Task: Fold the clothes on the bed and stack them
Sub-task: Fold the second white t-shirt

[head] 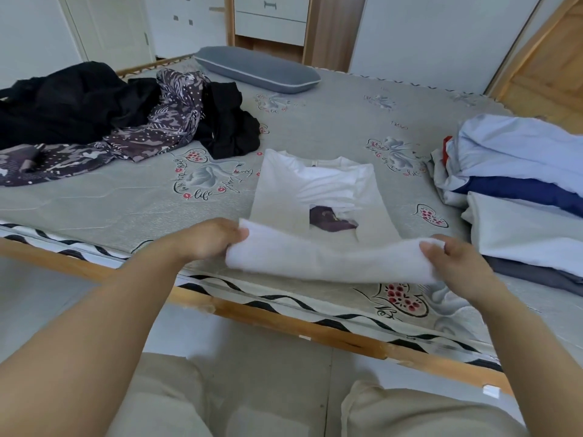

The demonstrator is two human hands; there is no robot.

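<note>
L hand and R hand each pinch a near corner of the white T-shirt, lifting its hem off the mattress near the front edge; hem blurred, fingertips hidden in cloth. Shirt's dark print partly covered by a fold. Folded stack on the right is cut off by frame. Unfolded pile far left. Grey pillow far back, w/ white drawers behind.

Both hands pinching, forearms outstretched
</note>
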